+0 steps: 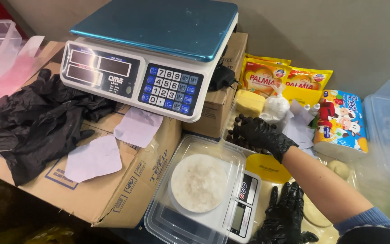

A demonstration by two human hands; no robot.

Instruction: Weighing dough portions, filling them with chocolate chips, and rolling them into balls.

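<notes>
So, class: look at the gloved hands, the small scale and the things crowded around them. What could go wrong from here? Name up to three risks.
1. The right hand reaches among small dark balls in a tray; a nudge could roll some out.
2. The clear tub overhangs the small scale, so a knock from the left hand might tip its white contents.
3. The large scale sits across cardboard boxes, perhaps unsteadily.

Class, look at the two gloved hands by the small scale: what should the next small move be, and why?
Probably lift a few dark balls and carry them across to the clear tub on the small scale. The right hand rests on those balls in their tray, while the left hand lies flat beside the scale, holding nothing. The tub holds only a white mound.
</notes>
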